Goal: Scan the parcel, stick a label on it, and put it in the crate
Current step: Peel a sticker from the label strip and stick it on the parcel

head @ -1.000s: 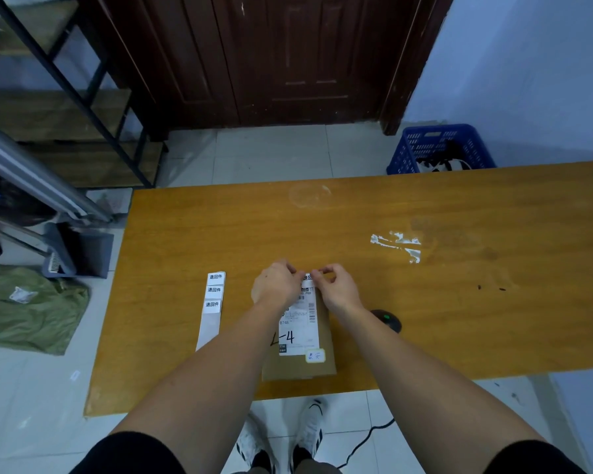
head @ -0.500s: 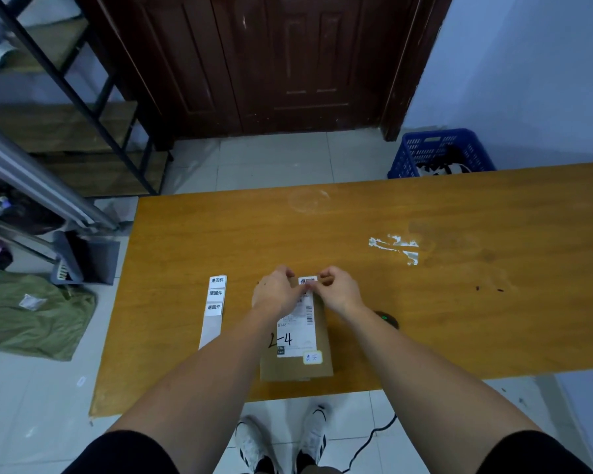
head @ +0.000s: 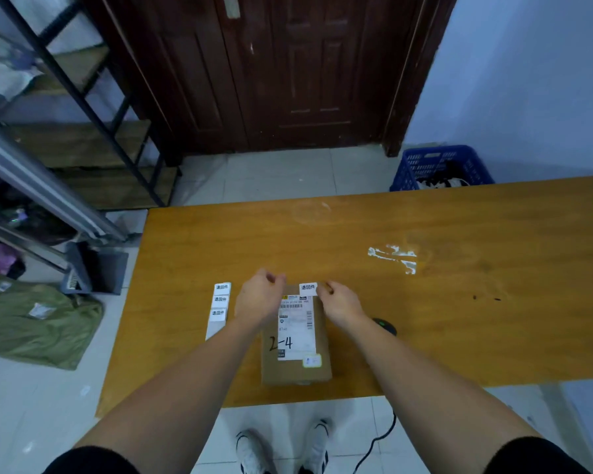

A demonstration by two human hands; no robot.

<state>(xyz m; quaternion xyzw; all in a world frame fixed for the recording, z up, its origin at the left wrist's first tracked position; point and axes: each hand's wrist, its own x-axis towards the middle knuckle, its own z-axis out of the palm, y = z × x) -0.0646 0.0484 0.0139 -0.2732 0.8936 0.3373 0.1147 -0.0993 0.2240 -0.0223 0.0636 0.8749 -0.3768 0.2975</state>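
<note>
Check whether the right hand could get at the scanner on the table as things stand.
Probably yes. The scanner lies on the table just beside the right hand, with bare tabletop between them. That hand is pinching a small label, though, so it isn't free yet.

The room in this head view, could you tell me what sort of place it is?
Probably a small parcel-returns station: a labelled parcel on a wooden table, a sticker strip beside it, and a blue crate on the floor.

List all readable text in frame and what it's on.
"退回件": small white label at the parcel's far end.
"退回件", three times: label strip left of the parcel.
"2-4": handwritten on the shipping label.
Shipping label fine print, barcodes, corner sticker: too small to read.
</note>
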